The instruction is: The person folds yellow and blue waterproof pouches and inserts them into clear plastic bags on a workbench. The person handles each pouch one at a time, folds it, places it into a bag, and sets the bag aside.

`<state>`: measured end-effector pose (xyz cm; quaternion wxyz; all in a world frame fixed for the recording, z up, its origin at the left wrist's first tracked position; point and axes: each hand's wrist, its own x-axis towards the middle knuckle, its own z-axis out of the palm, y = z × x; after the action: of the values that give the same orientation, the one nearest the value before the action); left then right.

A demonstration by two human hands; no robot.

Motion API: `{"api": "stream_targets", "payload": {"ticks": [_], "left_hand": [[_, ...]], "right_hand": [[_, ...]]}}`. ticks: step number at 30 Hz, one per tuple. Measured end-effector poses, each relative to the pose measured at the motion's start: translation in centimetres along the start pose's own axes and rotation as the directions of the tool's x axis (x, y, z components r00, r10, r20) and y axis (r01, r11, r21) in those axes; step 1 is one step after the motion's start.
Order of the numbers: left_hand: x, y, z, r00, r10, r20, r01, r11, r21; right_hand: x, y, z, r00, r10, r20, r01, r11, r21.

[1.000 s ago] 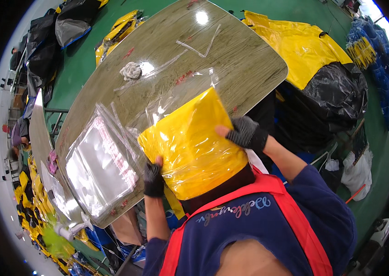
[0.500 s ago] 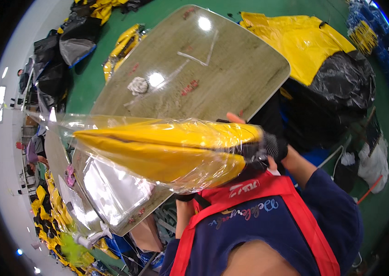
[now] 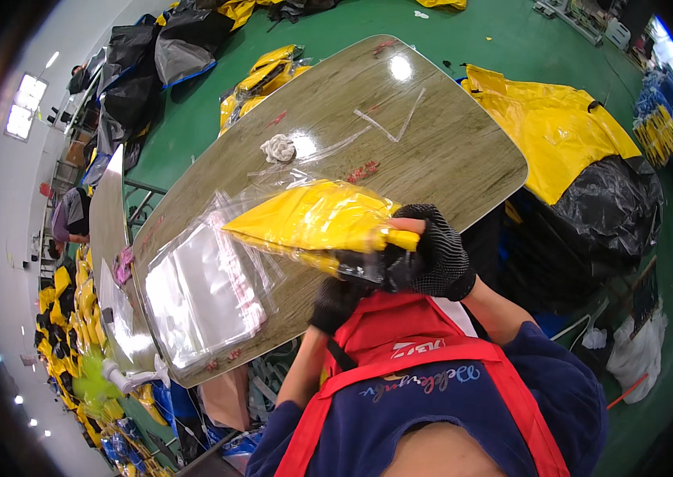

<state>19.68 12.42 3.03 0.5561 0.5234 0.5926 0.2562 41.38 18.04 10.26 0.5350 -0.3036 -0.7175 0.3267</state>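
Observation:
A folded yellow-and-black fabric piece in a clear plastic bag (image 3: 312, 216) hangs tilted over the near part of the table. My right hand (image 3: 444, 256), in a black dotted glove with bare fingertips, grips its right end, thumb on top. My left hand (image 3: 335, 305), also in a black glove, is against the near underside of the package; its fingers are mostly hidden there. To the left lies a stack of flat clear plastic bags (image 3: 197, 298) on the wood-patterned table (image 3: 463, 167).
On the table are a crumpled white wad (image 3: 278, 149) and clear strips (image 3: 392, 127). A large yellow-and-black heap (image 3: 559, 135) stands beyond its right edge. Wrapped yellow packages (image 3: 261, 79) lie on the floor behind. Another person (image 3: 72, 216) is at the far left.
The package has swung down and its left tip has drawn in toward me. My right hand has shifted slightly lower. The left hand, mostly hidden before, now shows more.

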Motion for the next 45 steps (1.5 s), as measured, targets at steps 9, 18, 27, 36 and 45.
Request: {"api": "stream_targets", "payload": {"ticks": [9,18,27,36,45], "left_hand": [[-2.1,14.3,-7.9,0.72,0.632,0.286,-0.537,0.245,0.807],[-1.1,15.8,-2.7,0.296,0.871,0.393,-0.784,-0.013,0.62],[9.2,0.8,1.4,0.893,0.244,-0.378,-0.446,0.376,-0.812],[5.1,-0.9,3.9,0.901,0.395,-0.18,-0.415,0.664,-0.622],[6.5,7.8,8.6,0.557,0.191,-0.808,-0.668,0.681,-0.3]], "right_hand": [[-0.4,0.4,-1.3,0.983,-0.062,0.173,0.09,0.983,-0.158],[-0.1,4.3,-1.4,0.995,-0.077,0.057,0.082,0.992,-0.1],[4.5,5.4,2.2,0.816,0.33,-0.475,0.077,0.752,0.655],[5.6,6.2,0.0,0.795,0.481,-0.368,0.121,0.469,0.875],[4.8,3.7,3.7,0.765,0.551,-0.334,0.007,0.511,0.86]]}}
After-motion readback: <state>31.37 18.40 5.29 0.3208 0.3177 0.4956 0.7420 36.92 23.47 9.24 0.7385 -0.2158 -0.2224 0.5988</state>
